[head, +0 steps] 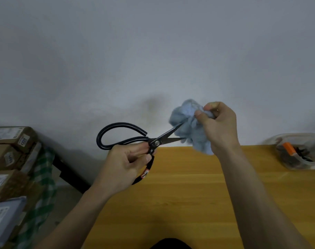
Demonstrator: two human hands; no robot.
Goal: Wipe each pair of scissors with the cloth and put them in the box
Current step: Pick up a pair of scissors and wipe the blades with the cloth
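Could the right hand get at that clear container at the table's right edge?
Probably yes: bare table lies between the right hand and the clear container, though its grip holds the cloth.

Both my forearms reach forward from the near edge, bare to the elbow. My left hand (125, 163) is raised, palm turned right, fingers curled round the scissors (135, 139) near the pivot. My right hand (219, 125) is higher and farther right, thumb and fingers bunched tight on the cloth (188, 123), knuckles toward me.
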